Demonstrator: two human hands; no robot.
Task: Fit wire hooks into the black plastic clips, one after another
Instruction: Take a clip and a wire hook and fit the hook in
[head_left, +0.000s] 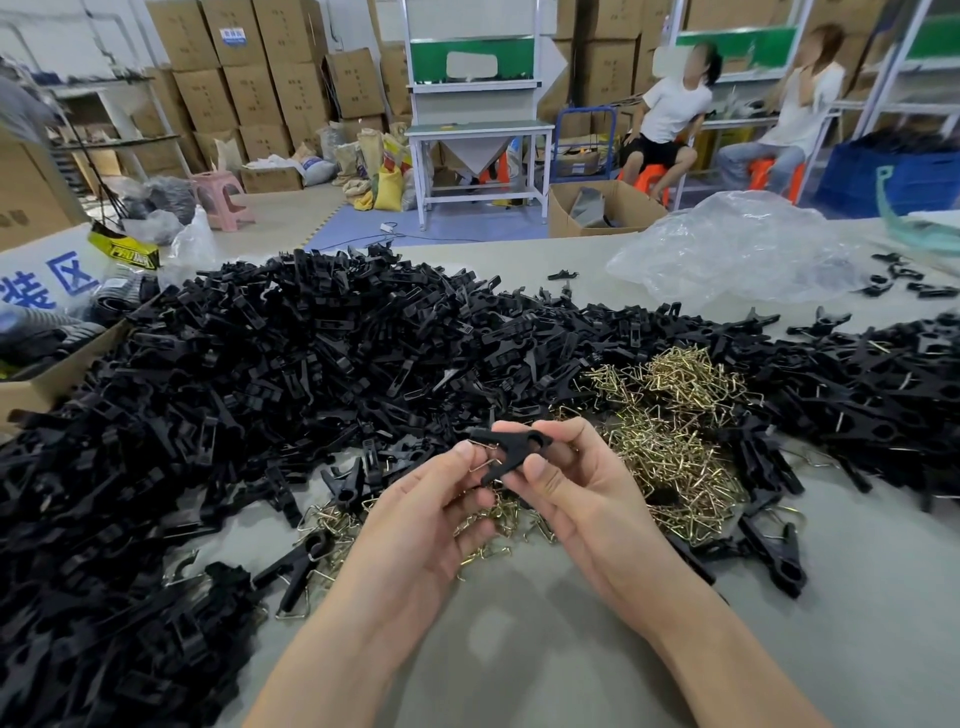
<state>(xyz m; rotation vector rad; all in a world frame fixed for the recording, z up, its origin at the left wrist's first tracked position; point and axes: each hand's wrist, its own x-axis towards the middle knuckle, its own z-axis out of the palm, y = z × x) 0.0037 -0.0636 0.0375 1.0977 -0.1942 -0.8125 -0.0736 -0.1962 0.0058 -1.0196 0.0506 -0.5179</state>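
Both hands are up over the table (519, 654), working on one black clip (511, 451) held just above the near edge of the loose brass wire. The right hand (576, 501) pinches the clip's body between thumb and fingers. The left hand (431, 519) closes its fingertips on a wire hook (485, 464) at the clip's left end. The wire looks partly in, though I cannot tell whether it has seated.

To do this well, I would say the right hand should hold the clip steady and level while the left pushes the wire straight along its slot and does not twist it. The wire is thin and would bend easily. A firm thumb press near the entry point should bring it home.

A great pile of clips (249, 374) fills the left and middle of the table, and the heap of hooks (675, 431) lies just right of the hands, within easy reach. More clips (769, 556), some with wire showing, lie at the right. The tangled hooks may come up several at once. A crumpled plastic bag (737, 249) sits farther back, and a cardboard box (36, 387) stands at the left edge.
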